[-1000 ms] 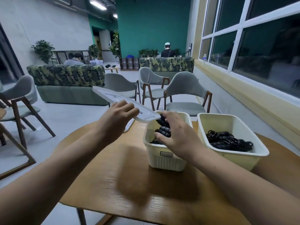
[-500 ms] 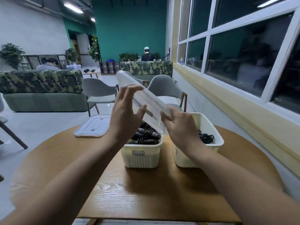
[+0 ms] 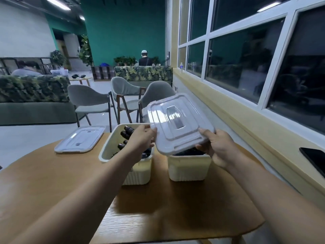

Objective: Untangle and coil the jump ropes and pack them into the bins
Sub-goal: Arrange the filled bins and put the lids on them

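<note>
A round wooden table point(image 3: 52, 182) stands beside the window point(image 3: 237, 59). Behind it are three grey chairs point(image 3: 88, 99). A dark phone point(image 3: 314, 160) lies on the sill point(image 3: 255, 131).

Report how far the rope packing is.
Done: black jump ropes lie in both cream plastic bins. In hand: left hand and right hand hold a translucent white lid tilted over the right bin. Remaining: seat it, then cover the left bin with the second lid lying on the wooden table.

we're at a round wooden table point(image 3: 52, 182), three grey chairs point(image 3: 88, 101) past it, leaf-print sofas point(image 3: 33, 88) behind, teal back wall point(image 3: 123, 32), dark white-framed windows point(image 3: 242, 55) right, strip lights point(image 3: 57, 3) overhead, pale floor point(image 3: 21, 138)
</note>
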Motion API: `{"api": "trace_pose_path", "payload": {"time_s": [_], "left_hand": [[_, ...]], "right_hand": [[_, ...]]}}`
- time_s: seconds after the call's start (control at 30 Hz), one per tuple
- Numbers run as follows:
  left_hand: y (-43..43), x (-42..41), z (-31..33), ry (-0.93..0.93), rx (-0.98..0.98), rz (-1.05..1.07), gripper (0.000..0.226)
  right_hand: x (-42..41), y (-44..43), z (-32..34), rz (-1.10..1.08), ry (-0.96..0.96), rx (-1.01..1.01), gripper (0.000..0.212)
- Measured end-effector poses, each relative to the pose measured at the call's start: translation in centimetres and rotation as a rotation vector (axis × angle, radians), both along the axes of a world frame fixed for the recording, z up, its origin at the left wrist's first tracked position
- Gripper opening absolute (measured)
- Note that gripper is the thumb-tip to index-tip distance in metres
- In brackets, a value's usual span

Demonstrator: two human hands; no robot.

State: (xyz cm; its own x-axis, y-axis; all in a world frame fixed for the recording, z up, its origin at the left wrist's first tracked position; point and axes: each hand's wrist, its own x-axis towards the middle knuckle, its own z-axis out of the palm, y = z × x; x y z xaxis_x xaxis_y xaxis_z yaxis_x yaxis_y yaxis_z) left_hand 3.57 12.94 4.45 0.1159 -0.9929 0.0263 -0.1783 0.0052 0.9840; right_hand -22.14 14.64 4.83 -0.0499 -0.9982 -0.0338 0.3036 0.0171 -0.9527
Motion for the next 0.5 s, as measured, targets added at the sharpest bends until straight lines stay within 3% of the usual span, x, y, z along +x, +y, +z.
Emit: {"api": "trace_pose_path", "payload": {"time_s": [0.1,0.2,0.3,0.5], "left_hand": [[-0.6,-1.1,-0.1,-0.167,-0.012,0.013,0.035],[-1.5,-2.3,0.1,-0.259,-0.001,0.015,0.017],[-2.0,-3.2,0.5,-0.35,0.034,0.026,0.024],[-3.5,-4.4,0.4,-0.612,0.084,0.017,0.026]], "right_hand": [[-1.8,-0.5,-1.2,-0.038,0.162,0.041,0.03],[-3.1,-0.6,-1.9,-0.13,0.586,0.0,0.023],[-3.9,-0.7,-2.1,-0.198,0.974,-0.054,0.029],[-5.0,-2.7,-3.6,-0.198,1.241,-0.015,0.039]]}}
